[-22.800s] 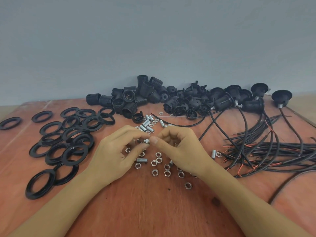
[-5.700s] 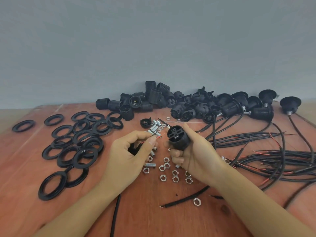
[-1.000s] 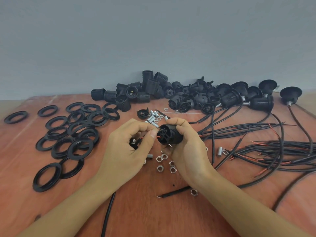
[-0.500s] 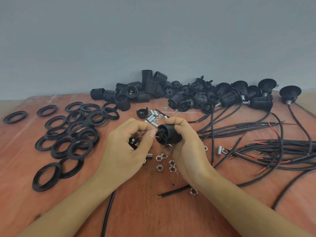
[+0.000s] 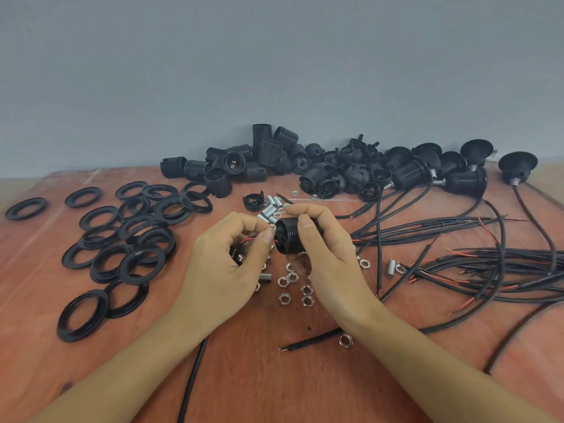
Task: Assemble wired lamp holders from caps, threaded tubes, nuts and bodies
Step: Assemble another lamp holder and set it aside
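Right hand [image 5: 329,254]: still clasps the black body [image 5: 290,236], now turned sideways
Left hand [image 5: 225,264]: keeps pinching the red wire [image 5: 248,240] at its end

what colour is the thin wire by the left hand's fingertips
Red; the wire shows best in the head view, beside the black lamp holder body.

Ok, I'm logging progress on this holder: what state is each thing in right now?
lamp holder body: gripped in right hand, sideways, end facing left hand.
red wire: pinched by left hand beside the body.
nuts: loose on table.
black rings: loose, overlapping.
wired holders: cabled, lying far right.
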